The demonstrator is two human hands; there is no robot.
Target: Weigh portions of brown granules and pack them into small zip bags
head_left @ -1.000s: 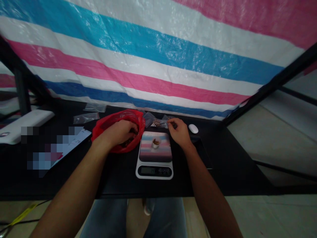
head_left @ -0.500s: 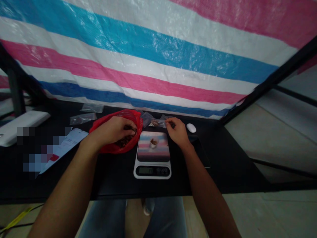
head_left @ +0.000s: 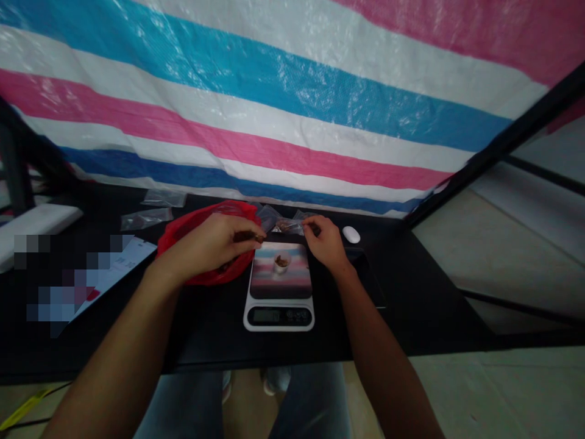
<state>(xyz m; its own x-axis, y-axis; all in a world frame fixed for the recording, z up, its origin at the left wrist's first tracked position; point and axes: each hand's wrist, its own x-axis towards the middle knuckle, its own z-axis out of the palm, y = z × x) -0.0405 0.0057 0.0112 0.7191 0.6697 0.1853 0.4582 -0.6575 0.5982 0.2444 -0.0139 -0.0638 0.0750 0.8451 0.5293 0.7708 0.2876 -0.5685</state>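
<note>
Head view: the left hand [head_left: 212,244] sits over the mouth of a red plastic bag [head_left: 205,222], its thumb and fingertips closed on a small, dark brown, irregular piece [head_left: 249,236], which sticks out just beyond the fingers, near the far left corner of a digital kitchen scale [head_left: 278,311]. More dark brown pieces [head_left: 228,265] show in the bag beneath the palm. On the scale's pastel pink-and-blue striped platform stands a small white cup [head_left: 282,263], upright and holding a rough brown heap. The right hand [head_left: 325,244] rests just past the scale's far right corner, its thumb and forefinger pinching the edge of a clear zip bag [head_left: 289,227] that lies flattened on the black table [head_left: 411,305], with a few brown bits inside. Two more clear zip bags [head_left: 150,210] lie further left, and a white computer mouse [head_left: 351,235] sits just right of the right hand. The scale's display [head_left: 265,315] is too dim to read.
</note>
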